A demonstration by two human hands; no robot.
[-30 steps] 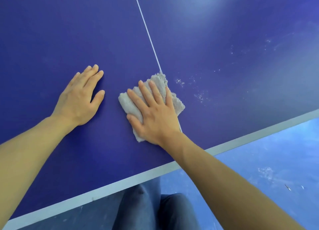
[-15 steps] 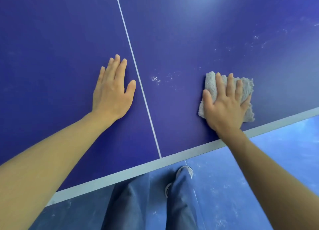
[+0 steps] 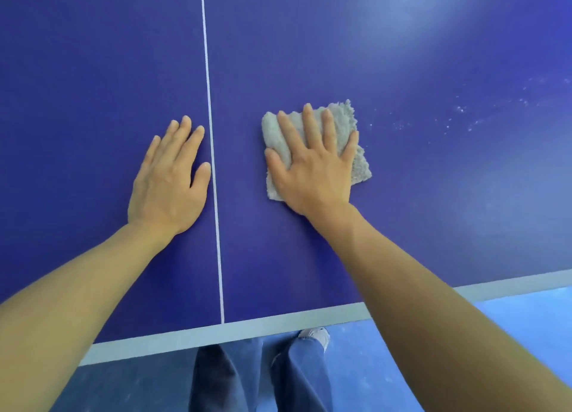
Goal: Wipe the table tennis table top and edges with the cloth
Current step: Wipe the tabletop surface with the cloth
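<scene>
My right hand (image 3: 312,167) lies flat on the grey cloth (image 3: 351,124), fingers straight and spread, pressing it to the blue counter (image 3: 93,71). The cloth sits at 3 o'clock from my left hand (image 3: 168,182), across the white centre line (image 3: 213,164). My left hand rests palm down, fingers straight. White specks (image 3: 461,111) lie at 2 o'clock from the cloth.
</scene>
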